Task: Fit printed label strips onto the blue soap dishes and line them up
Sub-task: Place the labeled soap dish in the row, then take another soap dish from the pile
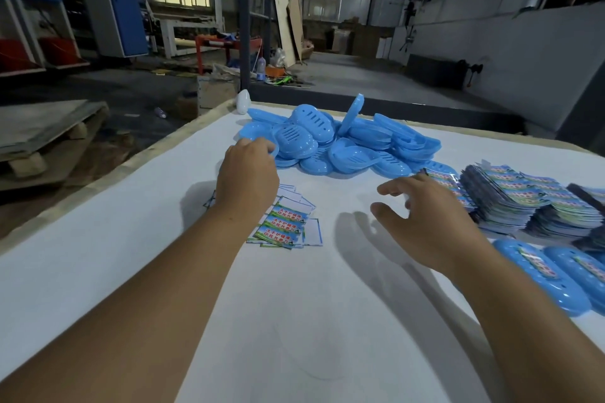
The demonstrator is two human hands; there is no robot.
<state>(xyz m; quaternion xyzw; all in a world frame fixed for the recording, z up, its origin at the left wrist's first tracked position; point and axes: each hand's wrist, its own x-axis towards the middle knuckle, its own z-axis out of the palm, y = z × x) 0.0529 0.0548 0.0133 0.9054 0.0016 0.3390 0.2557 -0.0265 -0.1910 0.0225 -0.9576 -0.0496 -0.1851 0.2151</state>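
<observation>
A heap of blue soap dishes (340,144) lies at the far middle of the white table (131,271). My left hand (245,173) reaches to the heap's left edge, and its fingers curl round the rim of one blue dish (274,150). A small fan of printed label strips (284,227) lies just right of my left wrist. My right hand (422,216) hovers with fingers spread and relaxed, holding nothing, beside tall stacks of printed labels (510,196). Two labelled dishes (540,275) lie side by side at the right edge.
The table's left edge (124,170) runs diagonally, with a wooden pallet (42,137) and workshop floor beyond it. A small white object (244,101) sits at the table's far corner. More label stacks (589,206) continue off the right edge.
</observation>
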